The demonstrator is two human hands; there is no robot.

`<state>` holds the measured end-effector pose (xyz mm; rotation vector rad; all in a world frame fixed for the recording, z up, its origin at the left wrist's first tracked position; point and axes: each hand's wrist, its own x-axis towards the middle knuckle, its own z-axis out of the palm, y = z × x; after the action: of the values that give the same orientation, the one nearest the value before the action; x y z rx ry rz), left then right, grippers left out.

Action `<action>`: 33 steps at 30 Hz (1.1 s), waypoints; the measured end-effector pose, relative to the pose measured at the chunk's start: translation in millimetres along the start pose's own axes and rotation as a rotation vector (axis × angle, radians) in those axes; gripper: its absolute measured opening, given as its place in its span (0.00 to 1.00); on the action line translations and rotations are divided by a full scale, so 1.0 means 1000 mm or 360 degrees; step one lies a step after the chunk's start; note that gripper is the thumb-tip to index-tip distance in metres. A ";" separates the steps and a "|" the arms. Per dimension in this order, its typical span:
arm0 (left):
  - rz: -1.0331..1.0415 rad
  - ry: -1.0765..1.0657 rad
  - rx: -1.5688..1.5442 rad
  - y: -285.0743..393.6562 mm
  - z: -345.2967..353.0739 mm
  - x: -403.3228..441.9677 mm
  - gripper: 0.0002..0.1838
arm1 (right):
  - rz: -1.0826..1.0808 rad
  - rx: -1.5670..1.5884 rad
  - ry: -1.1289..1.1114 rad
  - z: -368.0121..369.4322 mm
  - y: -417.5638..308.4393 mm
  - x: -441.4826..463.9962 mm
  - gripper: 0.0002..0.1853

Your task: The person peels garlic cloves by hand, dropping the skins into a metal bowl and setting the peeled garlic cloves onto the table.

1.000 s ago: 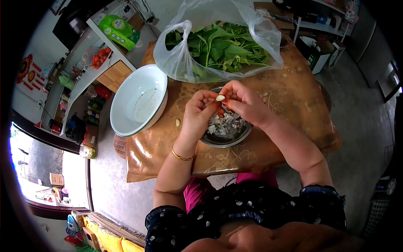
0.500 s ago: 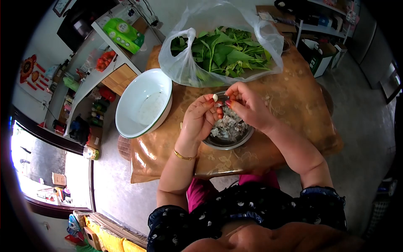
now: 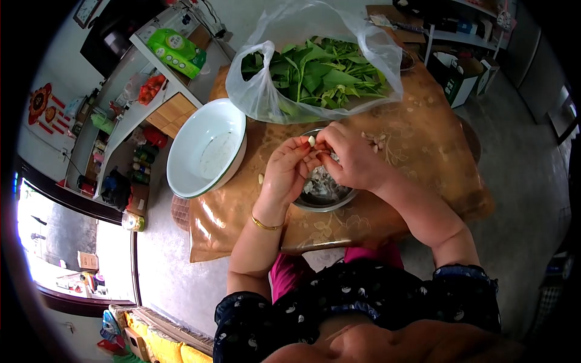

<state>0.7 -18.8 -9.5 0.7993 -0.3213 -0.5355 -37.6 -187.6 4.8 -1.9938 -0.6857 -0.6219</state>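
Between the thumb and finger of my left hand [image 3: 285, 166] is a pale garlic clove [image 3: 311, 140]. My right hand [image 3: 351, 158] meets it from the other side, its fingers closed in a pinch against the left fingertips; whatever they grip is hidden. Beneath both hands stands a metal bowl [image 3: 330, 207] holding a heap of papery garlic skins [image 3: 324, 183], partly covered by the hands. Another peeled clove [image 3: 261, 179] lies on the table beside my left wrist. To the right of my right hand sit a few small reddish garlic pieces [image 3: 376, 143].
A white enamel basin [image 3: 209, 151] stands at the table's left edge. At the back, a clear plastic bag [image 3: 257, 100] holds leafy greens [image 3: 321, 72]. The brown-covered table [image 3: 423, 181] extends to the right. A shelf unit [image 3: 172, 112] stands at left.
My right hand has moved in toward the left, its fingers now closing against the left fingertips by the clove. The camera view has shifted slightly, uncovering the garlic pieces on the right.
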 end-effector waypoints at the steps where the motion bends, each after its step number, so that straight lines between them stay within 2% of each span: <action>1: -0.0023 0.0017 -0.0013 0.000 0.001 -0.001 0.08 | -0.0041 -0.0058 0.0002 0.001 0.000 -0.001 0.12; 5: -0.0086 0.0022 -0.0046 0.010 0.007 -0.003 0.10 | -0.0414 -0.0350 0.0097 0.000 0.005 0.001 0.11; 8: -0.0081 0.0002 -0.0034 0.014 0.007 -0.007 0.10 | -0.0421 -0.0296 0.0108 -0.002 0.003 -0.002 0.10; 10: -0.0070 -0.0013 0.0069 0.021 0.010 -0.010 0.10 | -0.0270 -0.0145 0.0099 0.000 0.002 -0.003 0.09; 14: 0.0074 0.0194 0.0461 0.040 0.009 -0.022 0.07 | -0.0082 0.0073 0.0086 0.004 -0.001 -0.003 0.07; 15: 0.0145 0.0404 0.0676 0.046 0.014 -0.027 0.06 | -0.0088 0.0068 0.0026 0.004 0.000 -0.004 0.06; 18: 0.0128 0.0578 0.1242 0.060 -0.019 -0.039 0.05 | -0.0053 0.0063 -0.0145 0.007 0.002 -0.009 0.04; 22: -0.0028 0.0765 0.1902 0.051 -0.057 -0.047 0.06 | 0.0197 -0.0012 -0.0428 0.012 0.005 -0.012 0.02; 27: 0.0123 0.0806 0.2456 0.042 -0.081 -0.052 0.06 | 0.0283 -0.0465 -0.0683 0.012 -0.001 -0.013 0.05; 30: 0.0218 0.0760 0.2801 0.040 -0.075 -0.050 0.07 | 0.0029 -0.0635 -0.0571 0.013 -0.007 -0.018 0.06; 33: 0.0471 0.0718 0.3061 0.041 -0.062 -0.047 0.06 | 0.0036 -0.0676 -0.0523 0.019 -0.008 -0.025 0.05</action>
<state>4.6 67.5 -22.9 2.6058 -0.4763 0.4615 -57.6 -172.6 -15.6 -2.5310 -0.7714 -0.4552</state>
